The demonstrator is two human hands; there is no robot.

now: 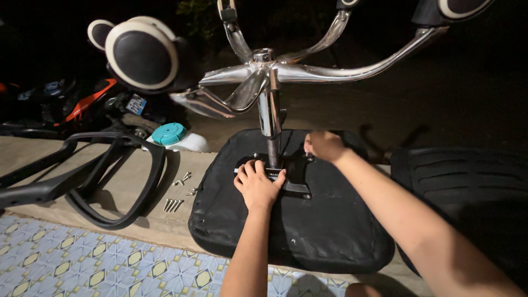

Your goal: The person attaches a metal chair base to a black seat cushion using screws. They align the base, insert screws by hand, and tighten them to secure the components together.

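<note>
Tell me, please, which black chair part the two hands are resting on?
The seat cushion with the metal plate; the ribbed backrest and armrests lie untouched beside it.

There is one view only, from the person's head. It looks steeply down and forward, very near to the upturned seat cushion [286, 220] and chrome chair base [264, 71] on the floor.

Two bare forearms are seen entering from the lower edge of the view, each ending in an ungloved hand. No sleeve is seen on either arm as far as the frame's edge. The left hand [257, 184] is shown from the back, with short, unpainted nails visible on the fingers. The right hand [324, 145] is seen from the back too, knuckles lit, and its forearm appears broad where it nears the camera.
</note>
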